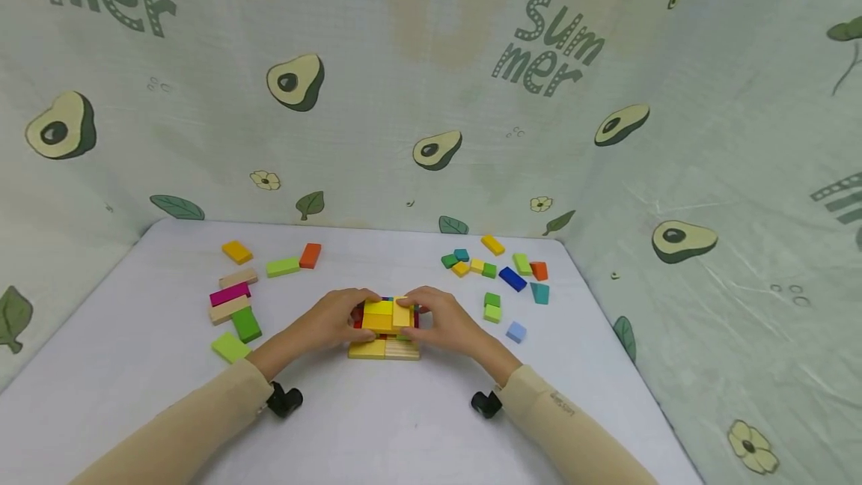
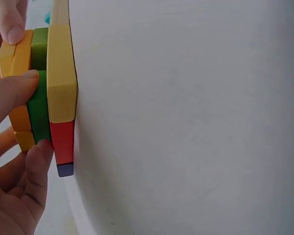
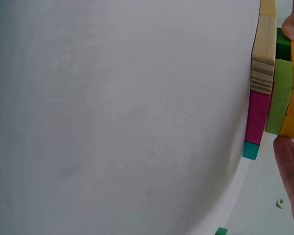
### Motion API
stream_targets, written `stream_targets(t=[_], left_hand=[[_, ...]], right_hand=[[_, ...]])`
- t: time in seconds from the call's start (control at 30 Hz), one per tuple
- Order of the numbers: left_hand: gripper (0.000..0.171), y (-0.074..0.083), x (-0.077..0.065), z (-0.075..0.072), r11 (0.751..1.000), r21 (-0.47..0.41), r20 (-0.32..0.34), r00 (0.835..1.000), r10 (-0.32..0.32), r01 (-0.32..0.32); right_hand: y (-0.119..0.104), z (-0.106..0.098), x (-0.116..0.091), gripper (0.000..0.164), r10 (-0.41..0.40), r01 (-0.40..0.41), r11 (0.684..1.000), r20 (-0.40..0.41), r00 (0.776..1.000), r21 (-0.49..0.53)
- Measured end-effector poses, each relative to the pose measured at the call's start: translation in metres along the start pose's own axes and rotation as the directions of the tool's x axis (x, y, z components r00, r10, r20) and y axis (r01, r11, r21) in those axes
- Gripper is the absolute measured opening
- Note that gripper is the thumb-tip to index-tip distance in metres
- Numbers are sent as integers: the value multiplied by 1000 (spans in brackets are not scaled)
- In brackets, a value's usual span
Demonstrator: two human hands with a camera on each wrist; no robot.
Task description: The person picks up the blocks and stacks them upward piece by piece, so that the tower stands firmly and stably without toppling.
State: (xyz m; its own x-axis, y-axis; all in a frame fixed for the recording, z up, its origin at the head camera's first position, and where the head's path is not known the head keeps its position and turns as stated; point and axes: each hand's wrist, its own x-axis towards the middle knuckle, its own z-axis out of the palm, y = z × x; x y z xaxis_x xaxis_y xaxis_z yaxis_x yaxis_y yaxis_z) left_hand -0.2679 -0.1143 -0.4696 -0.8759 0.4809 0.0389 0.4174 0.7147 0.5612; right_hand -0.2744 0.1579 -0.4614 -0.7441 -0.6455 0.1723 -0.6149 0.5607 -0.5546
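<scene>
A layered stack of wooden blocks stands at the table's middle, topped by yellow blocks [image 1: 378,318]. My left hand [image 1: 334,318] grips the stack's left side, thumb in front and fingers further back. Opposite it, my right hand [image 1: 444,322] grips the right side in the same way. Beneath the orange layer sit a green block [image 2: 40,110] on the left and a light green block [image 3: 280,95] on the right. The bottom layer shows a pale yellow block [image 2: 61,78], a red block [image 2: 62,143], a plain wood block [image 3: 264,46] and a magenta block [image 3: 258,117].
Left of the stack lie loose blocks, among them a green block [image 1: 246,324], a magenta block [image 1: 230,296] and an orange-red block [image 1: 310,255]. Several more are scattered right, including a dark blue block [image 1: 512,279] and a light blue cube [image 1: 516,331]. A patterned cloth [image 1: 364,171] hangs behind the table.
</scene>
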Motion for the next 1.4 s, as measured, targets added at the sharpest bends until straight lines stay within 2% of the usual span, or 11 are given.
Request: stream_targets(t=[0.13,0.27,0.43,0.53,0.7,0.83,1.0,1.07,1.2,1.3,1.4], left_hand=[[66,-1,-2,-2,1000,-2,3,1000,8,-8],[76,-1,-4,-8,999,-17,34,999,36,-36],[85,-13,-6,-32,999,-22,55,998,30,-29],[83,-30,-5,-52,1000,9,-1,1000,14,-14],[77,-70,0,-81,996,79,-90,995,-42,49],[72,-101,3,-96,990,83,-93,990,-105,113],[70,-126,0,-103,987,101,-79,990,-118,126],[69,-131,-2,-104,986,110,-62,991,-122,128],[66,-132,-7,-103,981,63,-16,983,-182,182],[63,-126,-11,-102,974,12,19,974,-224,224],[60,-118,-16,-101,974,12,49,973,-225,225]], right_hand=[[0,0,1,50,8,-8,1000,1,1000,-1],[-1,0,1,50,26,-26,1000,1,1000,-8],[-3,0,3,50,54,-54,998,13,998,-11],[-5,0,4,50,66,-66,998,11,998,-20],[-6,-1,3,50,83,-83,996,9,996,-22],[-5,-1,2,49,88,-88,996,4,996,-17],[-5,1,3,48,86,-86,996,6,996,-10],[-6,1,3,49,87,-87,996,8,996,-8],[-8,0,3,49,96,-96,995,8,995,-11],[-8,-1,3,49,100,-100,995,8,995,-12],[-8,-1,3,49,99,-99,995,9,995,-13]])
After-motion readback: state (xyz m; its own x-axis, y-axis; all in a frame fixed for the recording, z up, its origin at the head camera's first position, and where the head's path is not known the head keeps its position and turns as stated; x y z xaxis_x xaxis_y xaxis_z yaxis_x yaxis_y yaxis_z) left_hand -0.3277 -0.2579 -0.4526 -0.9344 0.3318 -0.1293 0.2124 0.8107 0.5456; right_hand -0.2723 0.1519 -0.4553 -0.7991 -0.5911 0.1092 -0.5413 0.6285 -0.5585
